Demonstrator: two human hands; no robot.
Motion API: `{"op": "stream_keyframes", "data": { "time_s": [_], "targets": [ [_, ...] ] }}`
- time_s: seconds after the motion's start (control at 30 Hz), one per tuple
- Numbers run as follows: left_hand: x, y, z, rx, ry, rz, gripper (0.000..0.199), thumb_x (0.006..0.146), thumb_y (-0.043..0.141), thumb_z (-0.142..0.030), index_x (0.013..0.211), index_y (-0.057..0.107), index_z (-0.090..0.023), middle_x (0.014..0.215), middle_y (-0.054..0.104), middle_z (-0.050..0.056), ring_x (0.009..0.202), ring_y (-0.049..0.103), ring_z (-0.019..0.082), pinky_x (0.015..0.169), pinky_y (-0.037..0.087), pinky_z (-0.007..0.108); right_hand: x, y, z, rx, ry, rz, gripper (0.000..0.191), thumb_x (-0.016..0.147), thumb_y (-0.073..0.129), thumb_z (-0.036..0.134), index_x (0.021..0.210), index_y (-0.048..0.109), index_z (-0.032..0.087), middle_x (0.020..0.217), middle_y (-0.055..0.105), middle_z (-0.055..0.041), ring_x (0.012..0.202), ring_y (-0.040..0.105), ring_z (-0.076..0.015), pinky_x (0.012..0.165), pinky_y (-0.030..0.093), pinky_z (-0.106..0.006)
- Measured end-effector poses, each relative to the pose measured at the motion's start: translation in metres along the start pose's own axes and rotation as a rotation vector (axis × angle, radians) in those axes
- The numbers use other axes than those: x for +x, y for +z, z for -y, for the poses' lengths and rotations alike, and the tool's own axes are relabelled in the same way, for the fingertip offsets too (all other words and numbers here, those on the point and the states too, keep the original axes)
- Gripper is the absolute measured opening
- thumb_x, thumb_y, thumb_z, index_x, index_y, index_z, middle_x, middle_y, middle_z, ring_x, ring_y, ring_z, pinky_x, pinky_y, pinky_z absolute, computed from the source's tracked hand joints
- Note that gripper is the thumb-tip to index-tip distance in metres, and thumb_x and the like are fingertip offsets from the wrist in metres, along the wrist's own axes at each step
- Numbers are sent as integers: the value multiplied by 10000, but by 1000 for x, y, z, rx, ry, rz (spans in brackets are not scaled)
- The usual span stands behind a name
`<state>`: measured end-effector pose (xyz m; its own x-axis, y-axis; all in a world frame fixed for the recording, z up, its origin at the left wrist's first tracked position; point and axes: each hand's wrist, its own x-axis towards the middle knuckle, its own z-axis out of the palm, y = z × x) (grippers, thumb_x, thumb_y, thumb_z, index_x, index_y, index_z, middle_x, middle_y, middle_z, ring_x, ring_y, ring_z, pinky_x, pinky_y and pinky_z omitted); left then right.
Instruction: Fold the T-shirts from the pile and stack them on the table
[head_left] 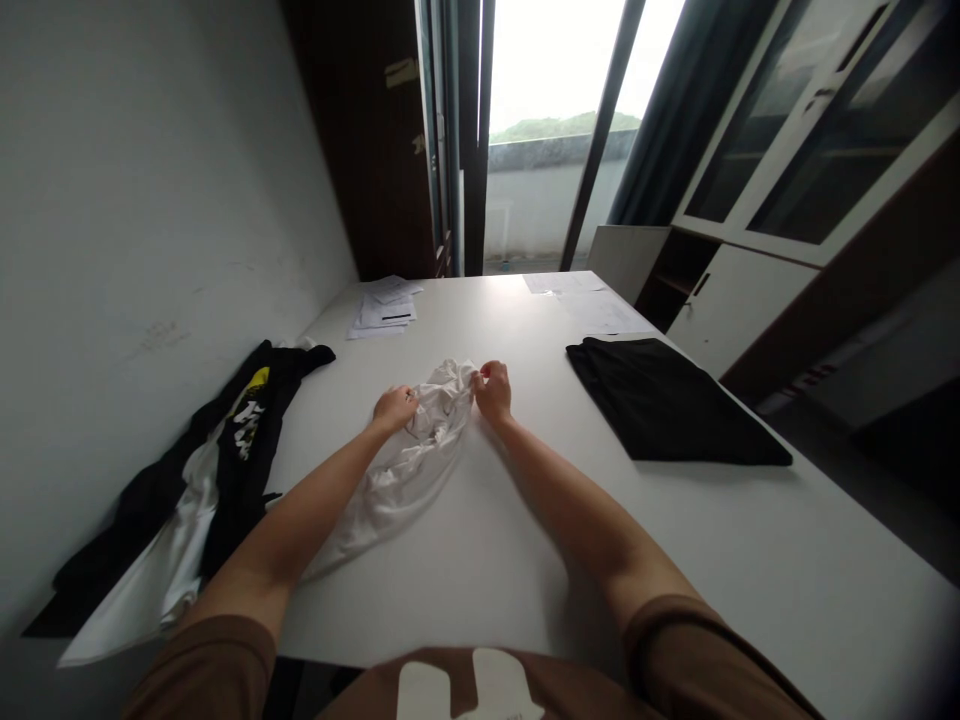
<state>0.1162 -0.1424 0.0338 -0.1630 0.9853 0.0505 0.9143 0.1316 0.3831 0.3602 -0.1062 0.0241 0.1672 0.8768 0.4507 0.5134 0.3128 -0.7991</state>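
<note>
A crumpled white garment (397, 495) lies across the table, its far end bunched up between my two hands. My left hand (396, 408) is closed on the bunched cloth from the left side. On the right, my right hand (493, 390) pinches the cloth's far edge between thumb and fingers. The garment's near end trails toward the table's front left, partly hidden behind my left forearm. What kind of garment it is, I cannot make out.
Folded black cloth (675, 400) rests on the white table (517, 560) at right. Black and white clothes (247, 430) are heaped along the left edge by the wall. Papers (386, 308) lie at the far left, and more sheets (589, 300) at the far right.
</note>
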Motion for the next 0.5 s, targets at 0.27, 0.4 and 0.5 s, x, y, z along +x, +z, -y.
{"op": "stream_keyframes", "data": {
  "time_s": [0.27, 0.4, 0.5],
  "targets": [
    [2, 2, -7, -71, 56, -3, 148, 863, 665, -268, 1000, 666, -212, 1106, 689, 77, 1011, 619, 219, 871, 441, 279, -26, -4, 38, -462, -255, 475, 344, 963, 598, 440, 1251, 619, 252, 1067, 722, -96, 951, 659, -253, 863, 434, -328],
    [4, -7, 1, -139, 6, 16, 81, 847, 620, -182, 921, 638, -210, 906, 691, 24, 828, 591, 178, 734, 416, 250, -26, -4, 40, -504, -181, 498, 219, 1001, 510, 373, 1069, 682, 255, 1087, 731, -95, 932, 672, -238, 785, 424, -302],
    [5, -16, 13, -199, -47, 37, 92, 819, 618, -164, 904, 635, -193, 820, 675, 13, 742, 571, 162, 658, 396, 235, -18, -9, 35, -353, -115, 374, 237, 1013, 463, 382, 1019, 657, 247, 973, 730, -66, 857, 655, -213, 743, 417, -284]
  ]
}}
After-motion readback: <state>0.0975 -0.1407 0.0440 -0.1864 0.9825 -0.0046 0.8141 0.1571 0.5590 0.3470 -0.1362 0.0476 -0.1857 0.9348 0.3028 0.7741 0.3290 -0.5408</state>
